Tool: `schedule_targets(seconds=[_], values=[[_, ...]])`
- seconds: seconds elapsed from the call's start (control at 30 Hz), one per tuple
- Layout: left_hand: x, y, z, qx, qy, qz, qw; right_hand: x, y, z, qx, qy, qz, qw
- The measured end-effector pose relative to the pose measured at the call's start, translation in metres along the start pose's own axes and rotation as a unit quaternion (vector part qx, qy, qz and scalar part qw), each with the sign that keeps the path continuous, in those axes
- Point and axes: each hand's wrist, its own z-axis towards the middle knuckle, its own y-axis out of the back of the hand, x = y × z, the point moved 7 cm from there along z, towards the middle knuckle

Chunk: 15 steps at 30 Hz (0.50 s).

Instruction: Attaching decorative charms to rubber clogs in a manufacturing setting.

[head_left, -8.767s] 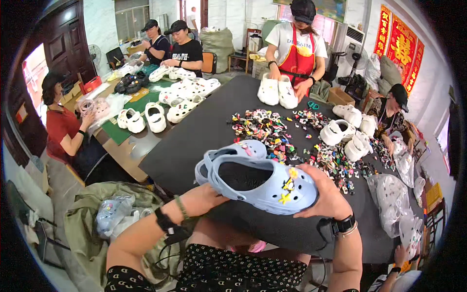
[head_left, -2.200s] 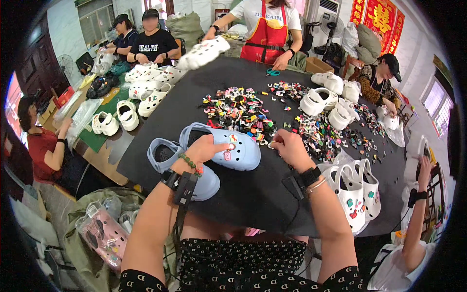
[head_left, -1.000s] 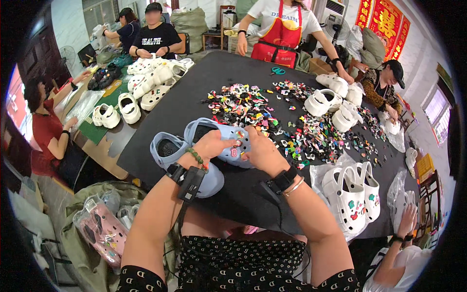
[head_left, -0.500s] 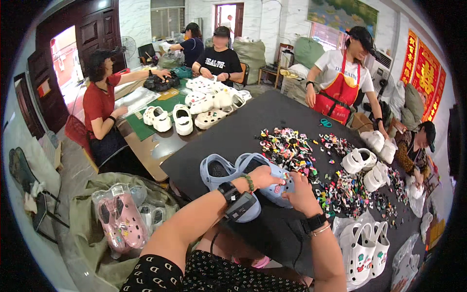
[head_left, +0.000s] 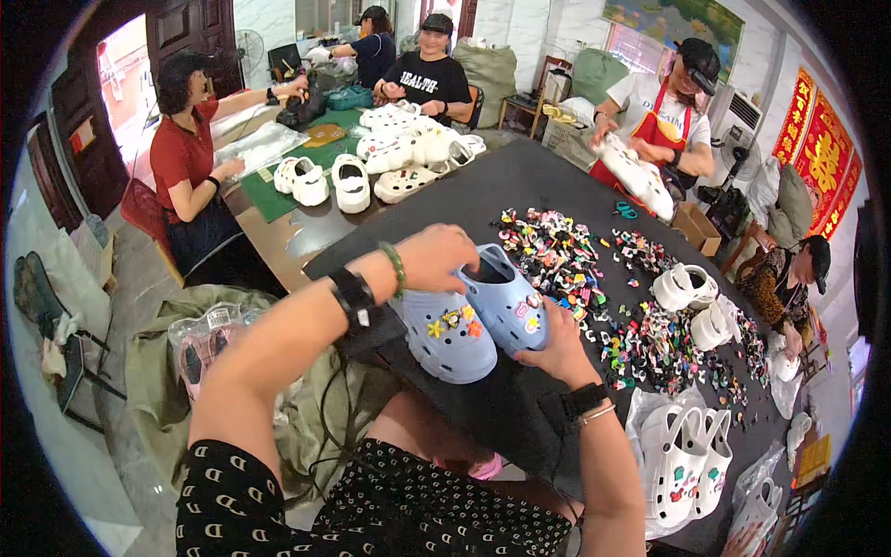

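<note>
Two light-blue clogs stand side by side at the near edge of the black table, toes towards me. Flower and other charms dot the toe of the left clog (head_left: 452,345). More charms sit on the right clog (head_left: 506,302). My left hand (head_left: 436,260) is closed over the heel end, its fingertips at the rim of the right clog's opening; it partly hides the left clog. Around the right clog's toe and outer side, my right hand (head_left: 557,351) is wrapped, thumb at the front.
Loose colourful charms (head_left: 557,255) lie in heaps beyond the clogs. White clogs (head_left: 685,464) stand at right; a teal pair of scissors (head_left: 626,211) lies farther back. A green sack (head_left: 167,371) with bagged pink clogs (head_left: 200,348) is at lower left. Several co-workers sit or stand around the tables.
My left hand has moved from the right clog's toe to the heel end. The clogs now sit closer together, and the left one's charms show. A co-worker at right has lifted white clogs.
</note>
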Motion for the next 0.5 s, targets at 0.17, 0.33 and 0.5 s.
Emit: schedule_targets(seconds=[0.17,0.33,0.5], values=[[0.031,0.013,-0.04,0.1,0.076,0.088,0.988,0.015,-0.013,0.009,-0.021,0.028,0.016,0.999],[0.036,-0.016,-0.042,0.162,0.072,0.102,0.979,0.02,-0.022,0.014,-0.04,0.037,0.042,0.998],[0.057,-0.033,-0.032,0.199,0.098,0.14,0.965,0.023,-0.029,0.012,-0.05,0.042,0.056,0.996]])
